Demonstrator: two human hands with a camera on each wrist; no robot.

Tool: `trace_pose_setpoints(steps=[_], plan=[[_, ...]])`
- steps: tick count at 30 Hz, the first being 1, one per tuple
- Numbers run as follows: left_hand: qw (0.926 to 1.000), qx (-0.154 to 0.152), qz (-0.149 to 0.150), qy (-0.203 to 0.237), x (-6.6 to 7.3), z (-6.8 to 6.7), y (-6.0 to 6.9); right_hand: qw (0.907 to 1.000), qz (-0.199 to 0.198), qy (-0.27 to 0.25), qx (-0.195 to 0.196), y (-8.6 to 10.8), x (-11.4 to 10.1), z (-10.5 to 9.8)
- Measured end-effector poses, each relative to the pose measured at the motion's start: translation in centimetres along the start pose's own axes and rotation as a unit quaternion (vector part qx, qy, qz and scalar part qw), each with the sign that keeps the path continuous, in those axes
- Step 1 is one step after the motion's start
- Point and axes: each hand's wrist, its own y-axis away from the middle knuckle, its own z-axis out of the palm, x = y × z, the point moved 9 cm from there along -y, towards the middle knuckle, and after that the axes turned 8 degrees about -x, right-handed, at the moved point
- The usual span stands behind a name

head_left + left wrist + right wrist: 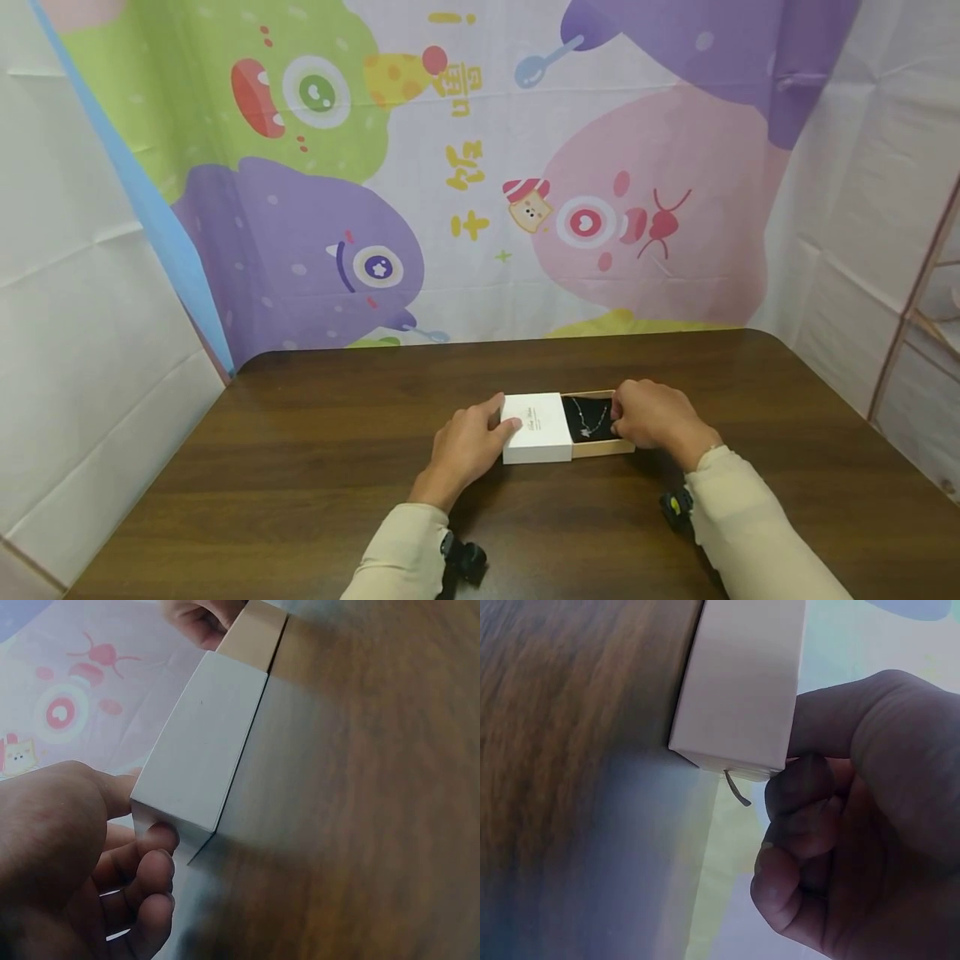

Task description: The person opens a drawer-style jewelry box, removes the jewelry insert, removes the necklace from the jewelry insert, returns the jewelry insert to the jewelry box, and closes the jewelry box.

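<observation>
A white jewelry box sleeve (534, 433) lies on the table, its top printed with small lettering. From its right side the cream drawer (603, 449) sticks out partway. Inside, a silver necklace (587, 431) with a small pendant rests on black padding. My left hand (467, 440) grips the sleeve's left end, thumb on top and curled fingers against the end face, as the left wrist view shows. At the drawer's outer end, my right hand (656, 415) pinches the edge with thumb and curled index finger. A short ribbon tab (737, 789) hangs from that end, apart from the fingers.
The dark wooden table (337, 433) extends around the box. A cartoon-printed cloth (480, 292) hangs along its far edge, with pale cloth walls (840, 250) at both sides. Each sleeve cuff carries a small black wrist camera (467, 560).
</observation>
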Motion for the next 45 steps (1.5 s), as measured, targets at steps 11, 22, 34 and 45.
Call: trace_pose_setpoints(steps=[11,22,34,45], plan=[[1.0000,-0.002,-0.004,0.005,0.09,-0.06,0.09,1.0000,-0.003,-0.002,0.005,-0.26,0.27,0.25],[1.0000,-0.002,-0.006,0.004,0.04,-0.04,0.02,0.9995,-0.023,-0.020,0.007,-0.26,0.24,0.34],[1.0000,-0.003,-0.006,0.006,0.05,0.00,0.03,0.9993,-0.027,-0.026,0.006,-0.22,0.32,0.23],[1.0000,-0.001,-0.006,0.005,0.07,-0.03,0.04,0.9989,-0.030,-0.015,0.032,-0.01,0.29,-0.47]])
